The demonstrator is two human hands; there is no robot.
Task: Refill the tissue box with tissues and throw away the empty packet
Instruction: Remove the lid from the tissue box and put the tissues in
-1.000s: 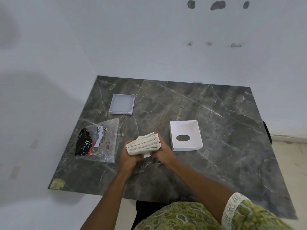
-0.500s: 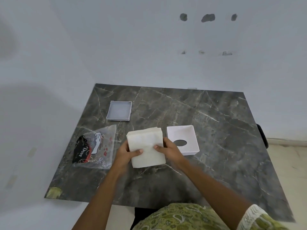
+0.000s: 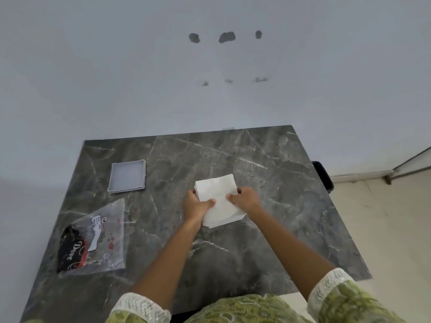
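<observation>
Both my hands hold a white stack of tissues [image 3: 215, 194] flat above the middle of the dark marble table [image 3: 268, 229]. My left hand [image 3: 198, 205] grips its left edge and my right hand [image 3: 245, 198] its right edge, thumbs on top. The white tissue box is almost wholly hidden under the stack; a thin white edge [image 3: 242, 217] below the stack's near right corner may be its rim. The empty clear plastic packet [image 3: 98, 234] with a dark printed label lies flat at the table's near left.
A shallow grey-white square lid [image 3: 127, 176] lies on the table at the far left. A dark object [image 3: 323, 176] juts out past the table's right edge. White walls stand behind and to the left, with pale floor to the right.
My hands have carried the tissue stack to the right, from beside the white box to over it, so the box is now covered. The packet and lid lie as before.
</observation>
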